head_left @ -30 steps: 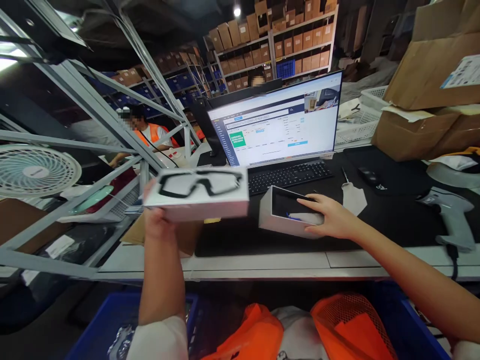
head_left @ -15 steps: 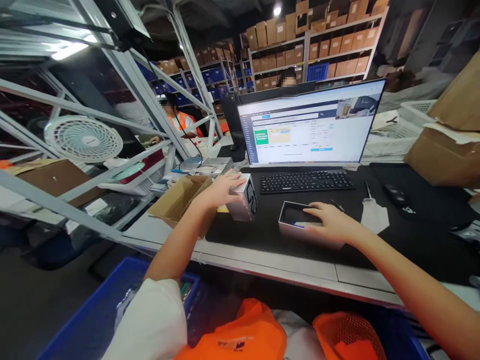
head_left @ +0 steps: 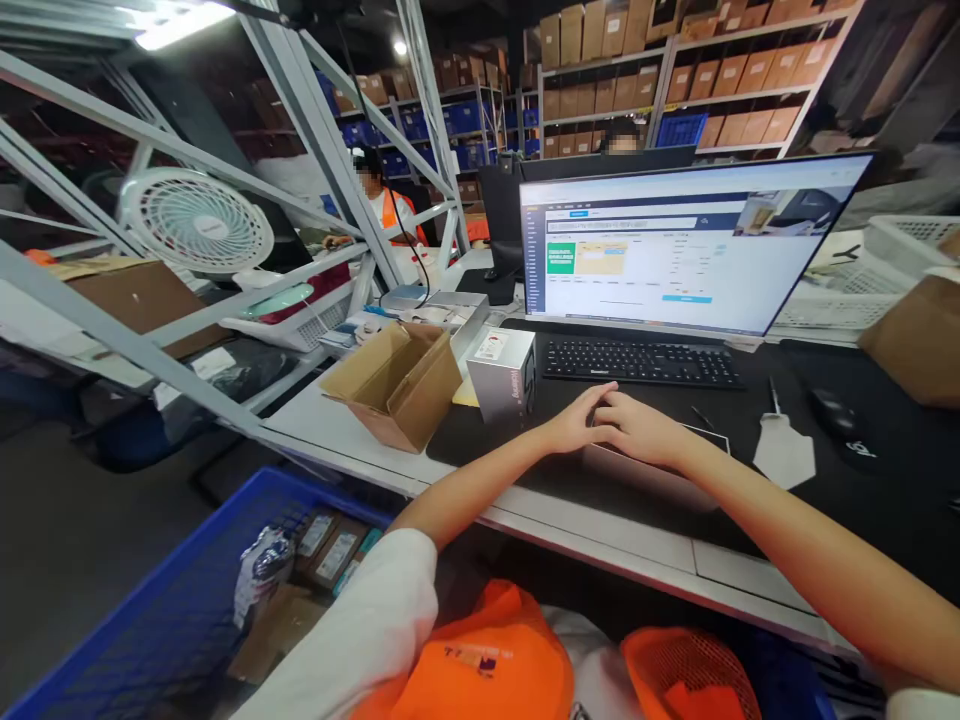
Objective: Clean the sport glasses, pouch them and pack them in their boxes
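An open, shallow grey box (head_left: pixel 645 475) with a pale rim lies on the black desk mat, its inside mostly covered by my hands. My left hand (head_left: pixel 576 422) curls around its left end, the thumb and fingers on either side. From the right, my right hand (head_left: pixel 641 428) grips over the same end, so the fingers of both hands meet there and partly hide one another. Left of them stands a silver-grey printed box (head_left: pixel 504 375) with a white label on top, untouched. Beside that is an open brown carton (head_left: pixel 397 385).
A keyboard (head_left: pixel 641 362) and monitor (head_left: pixel 690 250) stand behind the hands. To the right are a white tag-shaped piece (head_left: pixel 784 450) and a mouse (head_left: pixel 836 412). Below the desk edge, a blue crate (head_left: pixel 202 580) holds packages. Metal framing (head_left: pixel 315 150) rises at left.
My left hand has left the silver-grey printed box and moved right to the open box's left end. My right hand has shifted toward that end too. The view has turned slightly left.
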Demonstrator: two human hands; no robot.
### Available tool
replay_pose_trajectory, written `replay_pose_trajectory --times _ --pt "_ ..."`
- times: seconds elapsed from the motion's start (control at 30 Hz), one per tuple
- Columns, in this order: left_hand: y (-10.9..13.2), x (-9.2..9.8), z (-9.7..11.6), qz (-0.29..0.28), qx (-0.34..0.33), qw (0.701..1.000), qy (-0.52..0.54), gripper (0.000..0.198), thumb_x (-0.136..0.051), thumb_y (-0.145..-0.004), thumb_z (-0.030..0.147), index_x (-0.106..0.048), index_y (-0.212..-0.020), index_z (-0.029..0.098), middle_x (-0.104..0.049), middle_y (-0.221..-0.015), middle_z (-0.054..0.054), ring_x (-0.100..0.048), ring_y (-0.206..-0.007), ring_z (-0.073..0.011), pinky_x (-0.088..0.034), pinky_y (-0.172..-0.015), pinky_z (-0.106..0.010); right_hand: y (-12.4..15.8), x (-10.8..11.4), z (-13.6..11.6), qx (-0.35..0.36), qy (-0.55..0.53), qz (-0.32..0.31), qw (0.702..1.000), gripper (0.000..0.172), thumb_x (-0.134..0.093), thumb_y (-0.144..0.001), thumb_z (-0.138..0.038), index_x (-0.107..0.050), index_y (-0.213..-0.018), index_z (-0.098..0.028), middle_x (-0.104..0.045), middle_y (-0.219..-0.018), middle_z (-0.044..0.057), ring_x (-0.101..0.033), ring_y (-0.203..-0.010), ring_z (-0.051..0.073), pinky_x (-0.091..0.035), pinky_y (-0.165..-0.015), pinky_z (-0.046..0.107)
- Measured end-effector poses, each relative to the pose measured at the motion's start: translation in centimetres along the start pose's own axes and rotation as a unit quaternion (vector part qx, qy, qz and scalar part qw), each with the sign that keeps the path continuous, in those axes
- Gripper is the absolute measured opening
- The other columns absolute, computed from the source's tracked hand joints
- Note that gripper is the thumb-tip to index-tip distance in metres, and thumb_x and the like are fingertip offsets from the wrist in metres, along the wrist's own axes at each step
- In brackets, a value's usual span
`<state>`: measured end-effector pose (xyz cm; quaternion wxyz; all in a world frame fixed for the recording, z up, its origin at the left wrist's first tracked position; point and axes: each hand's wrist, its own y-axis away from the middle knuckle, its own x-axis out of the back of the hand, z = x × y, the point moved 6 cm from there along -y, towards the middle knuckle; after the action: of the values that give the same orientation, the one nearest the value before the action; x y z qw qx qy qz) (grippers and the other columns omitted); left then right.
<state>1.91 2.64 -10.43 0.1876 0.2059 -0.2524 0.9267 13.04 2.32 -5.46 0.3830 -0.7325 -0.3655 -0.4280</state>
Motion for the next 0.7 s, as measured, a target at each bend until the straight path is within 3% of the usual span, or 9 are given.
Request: replay_pose_trajectory --times 0.13,0.2,0.27,0.37,0.5,0.6,0.7 --pt "0.4 -1.4 -1.9 -0.001 -0.037 0.998 0.049 0.106 -0.076 -0.078 0.061 -0.02 -0.162 0.028 -0.025 -0.166 -0.017 -0.025 -0.155 -0.038 -0.022 -0.127 -0.061 0.8 1.2 0.1 -0.033 -0.043 0.02 0.998 0.014 -0.048 -0.082 -0.012 -0.058 -0.076 -0.021 -0.063 -0.087 0.007 -0.061 -0.084 0.023 -0.055 -0.08 0.039" --pt "0.9 -1.7 -2.1 0.005 -0.04 0.998 0.049 0.11 -0.076 -0.078 0.06 -0.014 -0.163 0.029 -0.019 -0.168 -0.017 -0.02 -0.157 -0.0382 -0.019 -0.127 -0.062 1.4 2.2 0.0 -0.031 -0.059 0.038 0.997 0.013 -0.048 -0.084 -0.014 -0.056 -0.078 -0.022 -0.065 -0.098 0.008 -0.063 -0.095 0.023 -0.054 -0.088 0.04" --pt "1.2 -1.9 -2.4 -0.001 -0.016 0.998 0.055 0.113 -0.076 -0.078 0.062 -0.011 -0.164 0.027 -0.02 -0.167 -0.018 -0.021 -0.156 -0.0396 -0.02 -0.126 -0.063 2.2 3.5 0.0 -0.027 -0.081 0.07 0.994 0.012 -0.049 -0.091 -0.021 -0.055 -0.081 -0.022 -0.063 -0.125 0.011 -0.061 -0.115 0.025 -0.051 -0.1 0.043" --pt "1.4 -1.9 -2.8 -0.03 0.041 0.997 0.064 0.111 -0.076 -0.076 0.065 -0.018 -0.163 0.025 -0.029 -0.164 -0.019 -0.031 -0.152 -0.042 -0.025 -0.124 -0.063 4.1 5.2 0.7 -0.093 -0.102 0.091 0.986 0.017 -0.062 -0.09 -0.036 -0.051 -0.087 -0.023 -0.056 -0.145 0.012 -0.062 -0.118 0.029 -0.051 -0.1 0.046" --pt "1.3 -1.7 -2.1 -0.047 0.041 0.997 0.04 0.102 -0.073 -0.078 0.067 -0.03 -0.16 0.026 -0.037 -0.158 -0.018 -0.036 -0.149 -0.0401 -0.025 -0.125 -0.061 6.4 6.3 1.7 -0.191 -0.125 0.114 0.967 0.039 -0.076 -0.077 -0.041 -0.043 -0.088 -0.024 -0.061 -0.141 0.014 -0.067 -0.108 0.031 -0.054 -0.091 0.046" --pt "1.3 -1.5 -1.7 -0.032 0.032 0.999 0.029 0.093 -0.071 -0.079 0.068 -0.04 -0.155 0.023 -0.041 -0.154 -0.018 -0.038 -0.147 -0.0378 -0.026 -0.126 -0.058 7.5 6.9 2.3 -0.201 -0.18 0.178 0.946 0.044 -0.078 -0.077 -0.044 -0.04 -0.088 -0.025 -0.061 -0.141 0.015 -0.065 -0.117 0.032 -0.055 -0.091 0.046" --pt "1.3 -1.7 -1.6 -0.016 0.034 0.999 0.025 0.087 -0.07 -0.08 0.068 -0.046 -0.15 0.023 -0.043 -0.151 -0.018 -0.039 -0.147 -0.0362 -0.026 -0.126 -0.057 8.2 8.0 2.9 -0.184 -0.229 0.275 0.916 0.043 -0.079 -0.078 -0.046 -0.048 -0.098 -0.025 -0.061 -0.141 0.013 -0.062 -0.125 0.031 -0.056 -0.095 0.045"
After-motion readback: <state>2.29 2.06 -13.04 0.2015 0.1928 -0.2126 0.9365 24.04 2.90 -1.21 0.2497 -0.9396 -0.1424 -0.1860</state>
